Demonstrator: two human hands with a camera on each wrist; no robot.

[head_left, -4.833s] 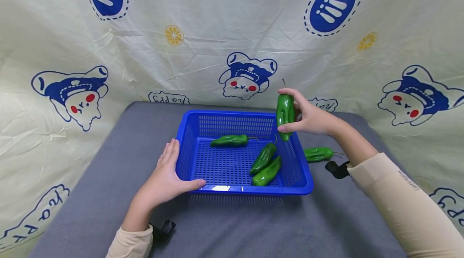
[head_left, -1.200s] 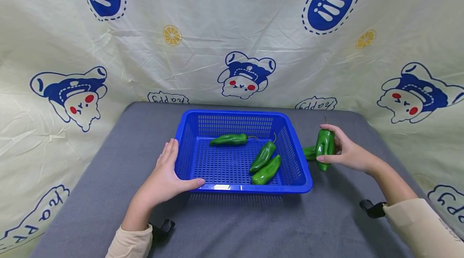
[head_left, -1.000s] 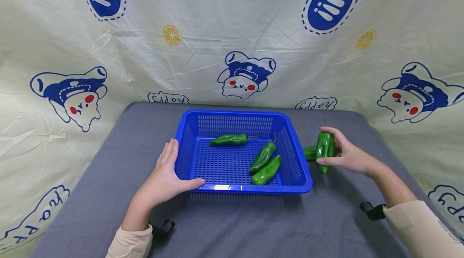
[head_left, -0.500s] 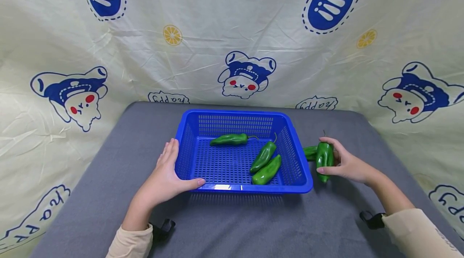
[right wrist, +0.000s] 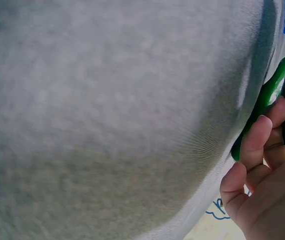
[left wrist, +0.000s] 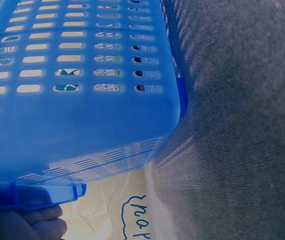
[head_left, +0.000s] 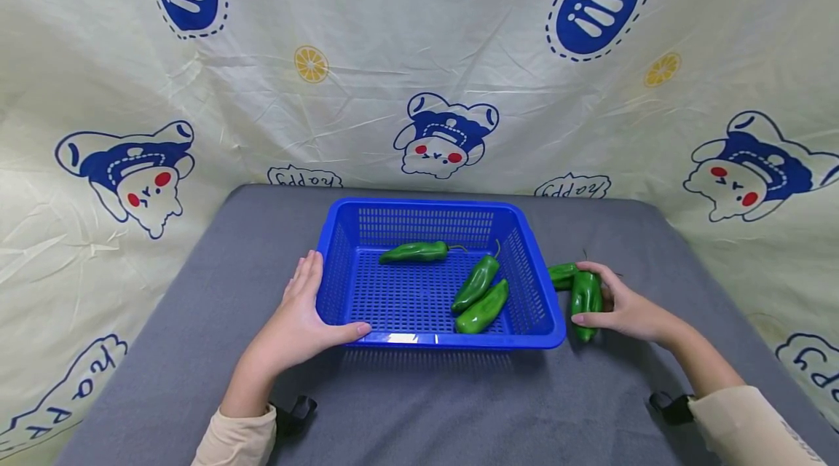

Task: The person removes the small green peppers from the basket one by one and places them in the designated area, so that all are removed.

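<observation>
A blue mesh basket (head_left: 432, 340) stands on the grey cloth with three long green peppers inside, among them one lying crosswise at the back (head_left: 414, 253). My left hand (head_left: 295, 324) rests at its near left corner, thumb along the front rim and fingers straight against the left side. To the right of the basket, my right hand (head_left: 623, 309) holds another green pepper (head_left: 585, 302) between thumb and fingers, stem end away from me, close over the cloth. Behind it lies one more green pepper (head_left: 561, 276), partly hidden by the held one and the hand.
Grey cloth (head_left: 432, 415) covers the table around the basket. A pale printed sheet (head_left: 367, 124) hangs along the back and both sides. Black straps (head_left: 298, 411) show at both wrists.
From beside the basket's right rim, my right hand has moved right and then down toward the cloth, still holding the pepper. The left hand and the basket have stayed in place.
</observation>
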